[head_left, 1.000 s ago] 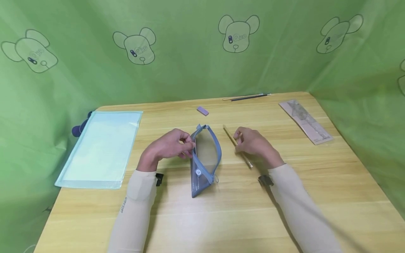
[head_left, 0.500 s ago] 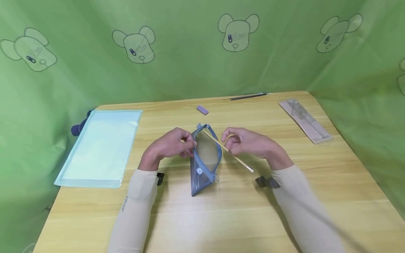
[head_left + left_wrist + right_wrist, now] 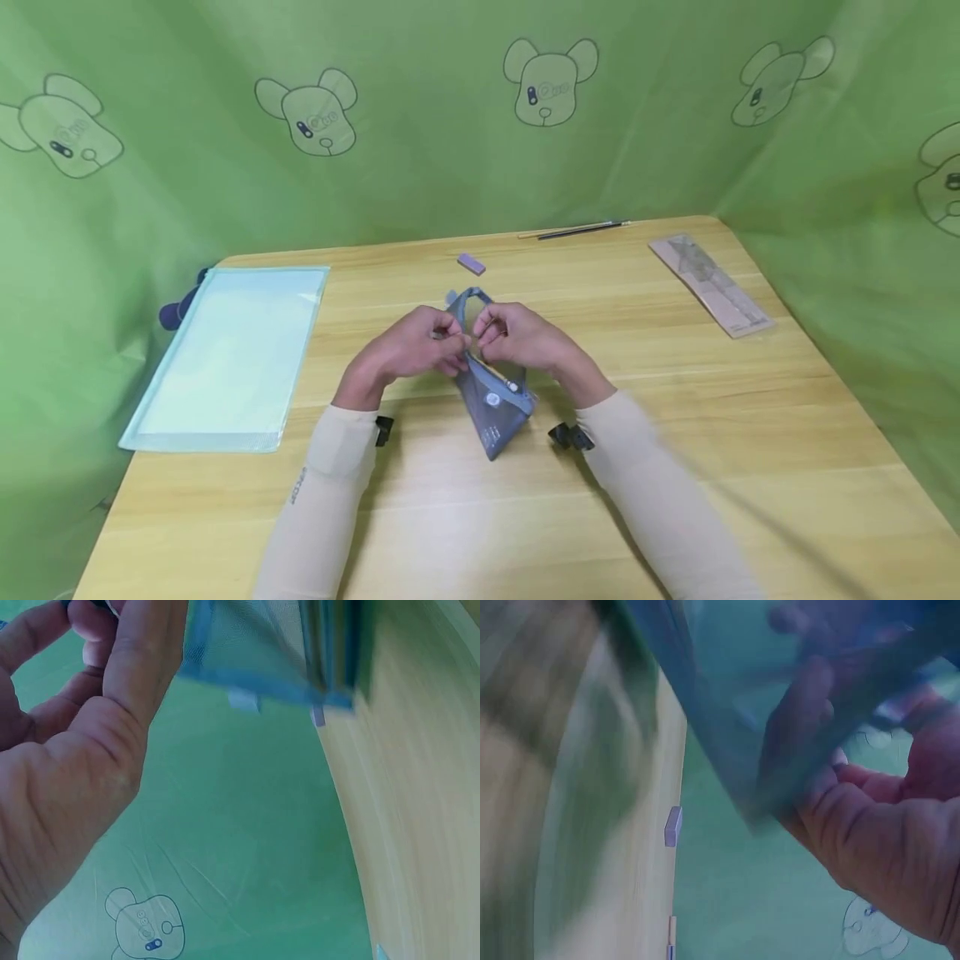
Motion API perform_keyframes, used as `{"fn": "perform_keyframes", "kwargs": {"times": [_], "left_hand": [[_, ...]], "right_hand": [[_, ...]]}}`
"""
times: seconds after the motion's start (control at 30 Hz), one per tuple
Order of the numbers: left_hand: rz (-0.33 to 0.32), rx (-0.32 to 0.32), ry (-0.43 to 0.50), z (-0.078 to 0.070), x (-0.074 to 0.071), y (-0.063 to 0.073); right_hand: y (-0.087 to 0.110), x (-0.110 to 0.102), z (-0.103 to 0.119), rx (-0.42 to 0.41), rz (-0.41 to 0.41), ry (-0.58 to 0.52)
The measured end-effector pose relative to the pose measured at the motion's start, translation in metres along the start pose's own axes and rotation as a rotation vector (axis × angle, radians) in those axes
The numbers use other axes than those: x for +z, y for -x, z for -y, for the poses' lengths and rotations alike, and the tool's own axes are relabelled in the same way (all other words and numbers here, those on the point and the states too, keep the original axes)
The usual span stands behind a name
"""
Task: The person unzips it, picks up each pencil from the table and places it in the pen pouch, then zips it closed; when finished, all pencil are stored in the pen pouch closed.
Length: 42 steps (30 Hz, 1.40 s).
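Pencil has changed position: a moment ago its pale-tipped end projected past the pouch's right rim towards 4 o'clock. That end now shows at the mouth of the mesh pouch, just beside the near rim at 5 o'clock. The pouch's lower corner has swung to 6 o'clock, and I read the mouth as narrower.

Left hand: stationed at 10 o'clock of the pouch, fingers curled, pinching the rim.

Right hand: moved inward from 3 o'clock, now over the opposite rim with fingers curled close together. I cannot tell whether it grips the pencil, the rim or neither; the right wrist view is blurred there.

For the work in hand, I judge insertion to be well advanced, with release unconfirmed.

Other items, taken from the pouch: purple eraser at 12 o'clock, two slim sticks at 1, flat packet at 2, pale blue folder at 9.
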<state>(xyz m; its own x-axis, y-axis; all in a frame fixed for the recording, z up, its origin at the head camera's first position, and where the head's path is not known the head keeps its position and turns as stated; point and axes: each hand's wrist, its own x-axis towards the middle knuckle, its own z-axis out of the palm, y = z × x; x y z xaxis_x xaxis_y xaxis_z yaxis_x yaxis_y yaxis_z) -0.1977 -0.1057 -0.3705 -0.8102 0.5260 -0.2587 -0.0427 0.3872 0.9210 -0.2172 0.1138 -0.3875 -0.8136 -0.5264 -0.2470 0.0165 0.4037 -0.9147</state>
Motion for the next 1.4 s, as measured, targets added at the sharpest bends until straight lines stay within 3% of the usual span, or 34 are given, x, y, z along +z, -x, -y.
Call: {"fn": "perform_keyframes", "kwargs": {"times": [0.2, 0.33, 0.47, 0.6, 0.73, 0.9, 1.07, 1.27, 1.33, 1.4], "left_hand": [[-0.059, -0.013, 0.018, 0.002, -0.004, 0.001], [-0.085, -0.005, 0.035, 0.002, -0.007, 0.002], [-0.078, -0.022, 0.002, 0.002, -0.009, 0.003], [-0.054, -0.037, -0.069, 0.001, -0.011, 0.005], [-0.041, -0.041, -0.100, 0.001, -0.011, 0.005], [-0.027, -0.037, -0.097, 0.004, -0.012, 0.005], [-0.026, -0.046, -0.091, 0.005, -0.014, 0.006], [-0.024, -0.051, -0.085, 0.004, -0.014, 0.008], [-0.022, -0.053, -0.083, 0.004, -0.014, 0.008], [-0.023, -0.055, -0.082, 0.003, -0.014, 0.008]], "right_hand": [[0.005, 0.003, 0.008, -0.012, -0.060, 0.223], [0.013, -0.002, 0.013, -0.026, -0.005, 0.306], [0.018, -0.009, 0.013, -0.069, 0.028, 0.300], [0.019, -0.027, 0.006, -0.106, -0.023, 0.254], [0.016, -0.058, -0.011, -0.081, -0.087, 0.228], [0.000, -0.096, -0.038, 0.038, -0.144, 0.240], [-0.026, -0.126, -0.055, 0.156, -0.139, 0.290], [-0.051, -0.154, -0.069, 0.165, -0.116, 0.151], [-0.057, -0.161, -0.073, 0.183, -0.149, 0.152], [-0.064, -0.167, -0.077, 0.186, -0.190, 0.224]]}}
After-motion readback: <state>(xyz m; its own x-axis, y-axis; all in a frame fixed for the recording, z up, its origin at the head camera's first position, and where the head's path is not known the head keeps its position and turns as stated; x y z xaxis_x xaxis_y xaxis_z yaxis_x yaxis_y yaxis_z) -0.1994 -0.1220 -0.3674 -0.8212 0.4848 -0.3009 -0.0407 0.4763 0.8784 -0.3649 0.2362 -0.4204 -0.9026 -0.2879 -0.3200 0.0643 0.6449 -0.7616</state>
